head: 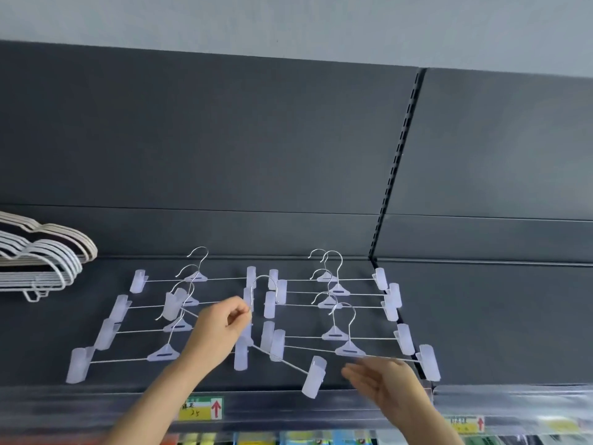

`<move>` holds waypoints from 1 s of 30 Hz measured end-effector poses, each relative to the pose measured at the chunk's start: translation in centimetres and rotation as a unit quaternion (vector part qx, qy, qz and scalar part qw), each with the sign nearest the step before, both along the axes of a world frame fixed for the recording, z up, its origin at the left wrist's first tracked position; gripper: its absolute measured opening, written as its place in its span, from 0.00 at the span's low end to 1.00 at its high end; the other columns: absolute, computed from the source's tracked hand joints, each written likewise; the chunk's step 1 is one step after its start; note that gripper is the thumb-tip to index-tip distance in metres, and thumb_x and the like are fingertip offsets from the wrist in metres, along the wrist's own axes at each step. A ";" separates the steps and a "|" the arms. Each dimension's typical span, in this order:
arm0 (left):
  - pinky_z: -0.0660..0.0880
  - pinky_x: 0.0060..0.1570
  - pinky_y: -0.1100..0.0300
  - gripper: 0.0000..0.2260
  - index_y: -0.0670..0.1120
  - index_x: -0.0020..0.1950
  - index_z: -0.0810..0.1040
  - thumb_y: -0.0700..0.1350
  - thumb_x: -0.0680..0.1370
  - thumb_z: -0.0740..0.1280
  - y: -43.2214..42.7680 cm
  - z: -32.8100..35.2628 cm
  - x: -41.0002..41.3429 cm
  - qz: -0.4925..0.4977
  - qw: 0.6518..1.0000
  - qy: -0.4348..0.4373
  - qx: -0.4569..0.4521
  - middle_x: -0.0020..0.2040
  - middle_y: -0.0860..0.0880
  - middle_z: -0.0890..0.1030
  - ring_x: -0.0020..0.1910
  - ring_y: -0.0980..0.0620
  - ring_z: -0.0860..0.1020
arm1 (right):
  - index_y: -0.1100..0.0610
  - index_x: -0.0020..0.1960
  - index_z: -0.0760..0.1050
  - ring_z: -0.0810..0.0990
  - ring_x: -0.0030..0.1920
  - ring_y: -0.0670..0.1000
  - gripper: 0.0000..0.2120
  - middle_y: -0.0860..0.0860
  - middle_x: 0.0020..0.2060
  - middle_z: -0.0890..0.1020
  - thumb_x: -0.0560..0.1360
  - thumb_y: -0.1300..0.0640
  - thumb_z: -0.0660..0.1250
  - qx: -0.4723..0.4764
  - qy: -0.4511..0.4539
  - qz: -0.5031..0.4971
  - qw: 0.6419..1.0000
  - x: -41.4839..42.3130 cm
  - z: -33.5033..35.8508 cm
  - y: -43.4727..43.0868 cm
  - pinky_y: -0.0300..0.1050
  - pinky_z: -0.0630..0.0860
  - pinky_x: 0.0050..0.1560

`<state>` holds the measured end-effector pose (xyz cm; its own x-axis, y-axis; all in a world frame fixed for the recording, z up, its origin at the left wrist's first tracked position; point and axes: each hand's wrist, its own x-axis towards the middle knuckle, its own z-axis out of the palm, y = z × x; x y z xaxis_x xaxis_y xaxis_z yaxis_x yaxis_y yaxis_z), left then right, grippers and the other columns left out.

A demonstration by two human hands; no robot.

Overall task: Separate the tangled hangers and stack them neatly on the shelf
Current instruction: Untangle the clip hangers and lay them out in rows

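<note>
Largely, the sorting appeared done: clip hangers lay on the shelf (pixel 48 332) in two overlapping rows, a left row (pixel 163 353) and a right row (pixel 349 348), hooks toward the back. One slanted hanger (pixel 282 361) lay out of line across the gap between them. The left hand (pixel 221 329) pinched its hook (pixel 261 284) between thumb and fingertips. The right hand (pixel 385 383), blurred, hovered with fingers relaxed, holding nothing, near the right row's front. Left to do, by judgement: aligning this hanger on a row.
</note>
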<state>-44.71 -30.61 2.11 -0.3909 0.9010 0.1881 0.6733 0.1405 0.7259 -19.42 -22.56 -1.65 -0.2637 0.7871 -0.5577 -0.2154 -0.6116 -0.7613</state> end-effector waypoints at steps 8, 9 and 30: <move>0.69 0.33 0.74 0.14 0.53 0.32 0.71 0.38 0.75 0.64 0.5 0.0 0.1 -0.008 1.000 -0.005 0.000 0.29 0.54 0.73 0.29 0.64 0.72 | 0.54 0.37 0.77 0.73 0.36 0.53 0.07 0.51 0.34 0.78 0.73 0.58 0.64 0.435 -0.533 0.127 0.715 -0.4 -0.6 0.7 0.44 0.68 0.35; 0.69 0.34 0.73 0.14 0.53 0.33 0.71 0.38 0.75 0.64 0.5 0.0 0.1 -0.008 1.000 -0.006 -0.003 0.30 0.54 0.74 0.29 0.63 0.72 | 0.52 0.48 0.79 0.76 0.46 0.53 0.06 0.50 0.43 0.80 0.73 0.55 0.65 0.458 -0.547 0.166 0.681 -0.8 -0.7 0.7 0.44 0.71 0.42; 0.71 0.33 0.71 0.08 0.47 0.37 0.74 0.39 0.76 0.64 -0.8 -0.2 -0.6 0.004 1.000 0.011 -0.014 0.33 0.50 0.77 0.32 0.57 0.73 | 0.54 0.42 0.80 0.77 0.43 0.54 0.07 0.51 0.40 0.80 0.70 0.64 0.68 0.557 -0.461 0.236 0.650 -1.1 -4.0 1.5 0.45 0.76 0.41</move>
<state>-45.28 -31.41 1.88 -0.3942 0.9030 0.1708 0.6873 0.1663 0.7071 -20.55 -21.02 -5.69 -0.5810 0.7901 0.1954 0.6566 0.5968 -0.4613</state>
